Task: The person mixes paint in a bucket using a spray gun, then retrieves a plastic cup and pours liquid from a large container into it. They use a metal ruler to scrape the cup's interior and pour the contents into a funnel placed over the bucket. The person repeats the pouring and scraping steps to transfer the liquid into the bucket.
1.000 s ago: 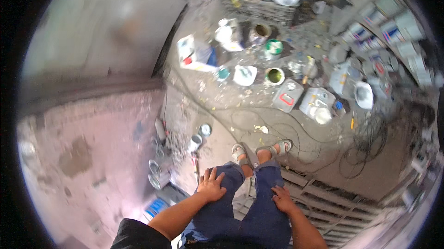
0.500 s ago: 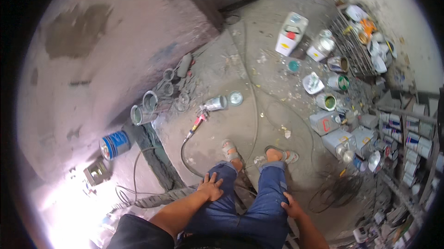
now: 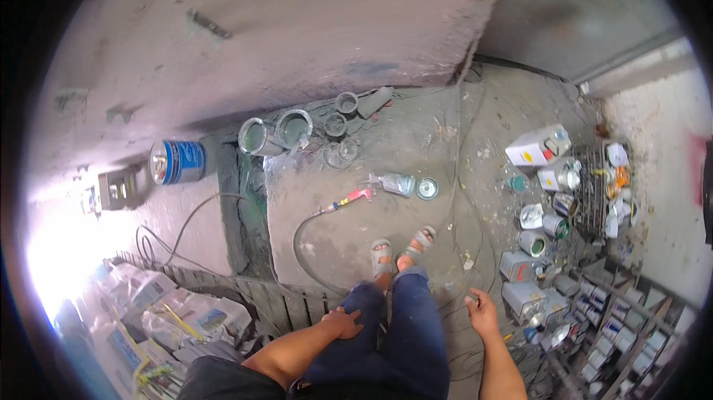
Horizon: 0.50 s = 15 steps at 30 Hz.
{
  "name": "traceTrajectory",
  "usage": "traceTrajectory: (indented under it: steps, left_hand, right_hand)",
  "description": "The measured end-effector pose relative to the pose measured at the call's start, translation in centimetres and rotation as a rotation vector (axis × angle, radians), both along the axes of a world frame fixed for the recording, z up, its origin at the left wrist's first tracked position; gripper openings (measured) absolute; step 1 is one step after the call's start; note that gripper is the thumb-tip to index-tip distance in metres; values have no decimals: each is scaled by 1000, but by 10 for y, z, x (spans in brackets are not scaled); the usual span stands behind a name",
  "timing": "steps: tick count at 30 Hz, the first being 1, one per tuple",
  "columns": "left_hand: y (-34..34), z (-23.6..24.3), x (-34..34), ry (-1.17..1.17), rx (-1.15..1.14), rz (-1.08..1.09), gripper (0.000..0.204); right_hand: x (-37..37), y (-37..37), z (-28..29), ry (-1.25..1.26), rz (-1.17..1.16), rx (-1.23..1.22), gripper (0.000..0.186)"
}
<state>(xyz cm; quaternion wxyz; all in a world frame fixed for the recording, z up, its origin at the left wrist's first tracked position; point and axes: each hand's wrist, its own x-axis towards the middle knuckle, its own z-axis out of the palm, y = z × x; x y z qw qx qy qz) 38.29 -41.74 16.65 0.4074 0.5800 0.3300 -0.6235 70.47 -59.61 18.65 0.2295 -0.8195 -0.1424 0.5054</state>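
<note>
My left hand [image 3: 343,323] rests on the left thigh of my jeans, its fingers apart. My right hand [image 3: 481,311] is raised beside my right leg, off the jeans, fingers loosely bent and apart, with nothing seen in it. Beyond my sandaled feet, a spray gun [image 3: 394,184] with a red part and a clear cup lies on the concrete floor, joined to a grey hose [image 3: 295,244]. A round lid [image 3: 427,188] lies beside the cup.
Cans [image 3: 260,136] and a blue drum [image 3: 178,161] line the far wall. A grimy channel [image 3: 245,222] cuts the floor. Paint containers [image 3: 532,244] and a cluttered rack [image 3: 609,326] stand right. Plastic bags [image 3: 152,288] lie lower left. Loose cables [image 3: 483,251] cross the floor.
The view has swung left toward the pink wall and spray gun. My feet have turned, and my right hand has left my thigh; my left hand stays on my thigh.
</note>
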Motion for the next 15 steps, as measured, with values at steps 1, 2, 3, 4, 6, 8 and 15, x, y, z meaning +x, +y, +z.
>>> traceTrajectory:
  steps: [1,2,3,4,6,8,15]
  left_hand:
    - [2,-3,-5,24,2,53,65]
    - [5,-7,-5,16,16,91,67]
    - [9,-9,-8,18,38,133,69]
    - [14,-11,-11,22,60,175,71]
    - [26,-8,-16,47,174,236,75]
    - [49,0,-13,78,363,277,79]
    - [67,-46,-81,1,369,550,75]
  right_hand:
    - [1,9,-13,-84,87,45,29]
    - [5,14,-35,-175,172,92,29]
    - [7,31,-46,-255,261,151,29]
    - [11,50,-55,-263,325,156,29]
    - [7,102,-65,-276,445,157,30]
    - [3,160,-76,-225,542,236,33]
    - [-72,373,-116,-7,704,220,34]
